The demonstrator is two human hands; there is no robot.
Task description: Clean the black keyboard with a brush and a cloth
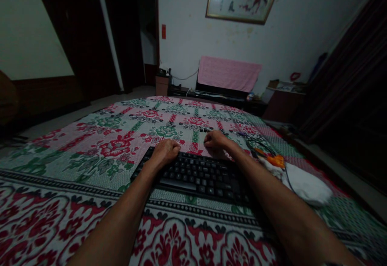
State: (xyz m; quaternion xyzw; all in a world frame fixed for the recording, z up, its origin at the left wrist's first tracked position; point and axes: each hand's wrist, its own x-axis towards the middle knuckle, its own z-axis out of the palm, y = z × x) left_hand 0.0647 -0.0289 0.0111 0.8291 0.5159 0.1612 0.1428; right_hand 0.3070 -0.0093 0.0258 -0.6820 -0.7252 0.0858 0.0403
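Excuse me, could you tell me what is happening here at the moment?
A person reaches both arms over a floral cloth. The left hand curls over the far left edge of a black keyboard lying on it; the right hand sits at the keyboard's far edge. Whether either grips it is unclear. A white bundle with an orange item and a dark cable lies to the right.
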